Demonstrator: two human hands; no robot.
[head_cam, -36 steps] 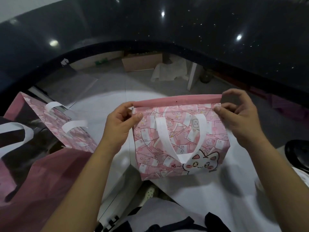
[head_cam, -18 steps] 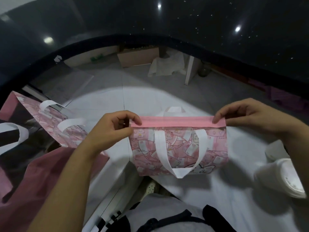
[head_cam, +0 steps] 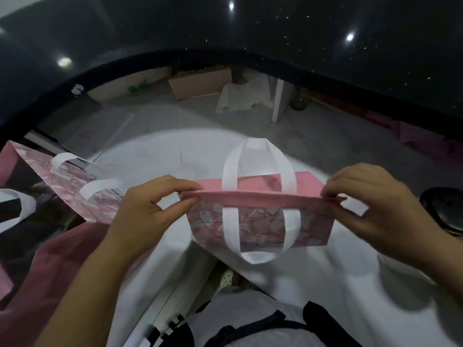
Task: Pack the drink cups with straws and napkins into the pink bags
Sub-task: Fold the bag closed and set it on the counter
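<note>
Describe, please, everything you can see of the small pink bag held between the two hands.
The small pink bag looks like thin non-woven fabric: a printed pink patchwork front, a plain pink rim and inside. Two white strap handles: one stands up behind, one hangs down the front. Its mouth is barely open. The left hand and right hand pinch the rim's ends, holding it above the white surface.

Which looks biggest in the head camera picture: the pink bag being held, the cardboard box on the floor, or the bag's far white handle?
1. Pink bag
2. Far white handle
3. Cardboard box, though it sits farther away, so it may only look smaller than the handle.
</note>
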